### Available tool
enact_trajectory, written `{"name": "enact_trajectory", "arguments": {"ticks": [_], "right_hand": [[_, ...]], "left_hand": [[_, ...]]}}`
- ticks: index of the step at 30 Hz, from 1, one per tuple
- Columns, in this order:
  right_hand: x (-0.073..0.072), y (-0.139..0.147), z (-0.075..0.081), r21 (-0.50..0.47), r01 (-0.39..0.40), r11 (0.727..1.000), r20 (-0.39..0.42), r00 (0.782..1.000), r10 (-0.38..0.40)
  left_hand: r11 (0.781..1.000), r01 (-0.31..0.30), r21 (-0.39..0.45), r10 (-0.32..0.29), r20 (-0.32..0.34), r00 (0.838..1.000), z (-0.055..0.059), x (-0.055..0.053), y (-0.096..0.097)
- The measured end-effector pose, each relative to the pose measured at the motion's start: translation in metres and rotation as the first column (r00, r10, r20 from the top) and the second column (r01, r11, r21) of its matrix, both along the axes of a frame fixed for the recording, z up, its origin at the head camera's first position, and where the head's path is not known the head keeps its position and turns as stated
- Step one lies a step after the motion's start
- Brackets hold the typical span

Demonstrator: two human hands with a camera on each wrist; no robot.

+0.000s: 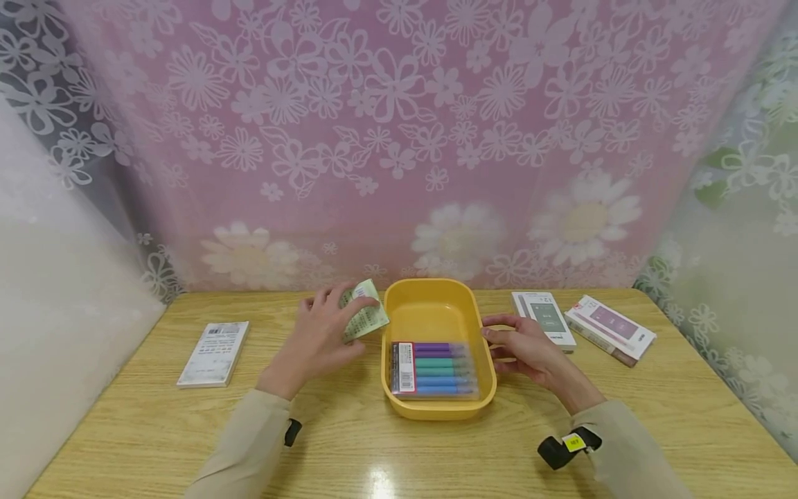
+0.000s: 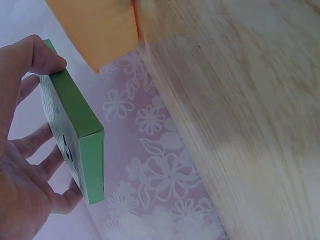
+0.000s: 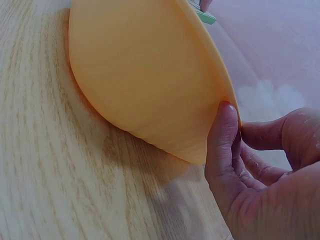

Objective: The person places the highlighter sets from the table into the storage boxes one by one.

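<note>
My left hand (image 1: 314,339) holds a flat green box (image 1: 368,319) with small print, tilted in the air beside the left rim of a yellow plastic bin (image 1: 430,410). In the left wrist view the thumb and fingers grip the box's edges, with its green sides (image 2: 92,165) facing the camera. On the bin's right side, my right hand (image 1: 526,350) pinches the rim, fingers on both sides of the wall (image 3: 140,65) in the right wrist view. Inside the bin, toward the front, lies a clear pack of purple, green and blue pens (image 1: 439,367).
A white box with printed text (image 1: 215,353) lies at the table's left. To the right lie a white box with a grey-green panel (image 1: 545,319) and a white box with a purple panel (image 1: 611,329). A flowered pink curtain (image 1: 399,173) hangs behind the wooden table (image 1: 349,450).
</note>
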State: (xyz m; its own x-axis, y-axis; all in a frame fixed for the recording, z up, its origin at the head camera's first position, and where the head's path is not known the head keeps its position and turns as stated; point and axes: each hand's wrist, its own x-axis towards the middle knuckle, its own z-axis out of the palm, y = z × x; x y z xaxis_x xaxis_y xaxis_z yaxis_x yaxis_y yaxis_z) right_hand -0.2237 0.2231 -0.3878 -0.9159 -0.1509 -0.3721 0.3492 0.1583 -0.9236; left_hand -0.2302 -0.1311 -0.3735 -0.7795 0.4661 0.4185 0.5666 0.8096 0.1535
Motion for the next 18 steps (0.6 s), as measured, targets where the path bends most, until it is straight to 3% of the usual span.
{"name": "enact_trajectory", "arguments": {"ticks": [8,18], "right_hand": [[-0.001,-0.001,-0.001,0.003,0.008,1.0,0.001,1.0,-0.008],[0.0,0.0,-0.002,0.006,0.01,1.0,-0.003,1.0,-0.01]], "left_hand": [[1.0,0.009,-0.019,-0.009,0.007,1.0,0.004,-0.005,0.012],[0.998,0.065,0.006,-0.065,-0.022,0.998,0.008,-0.009,0.031]]}}
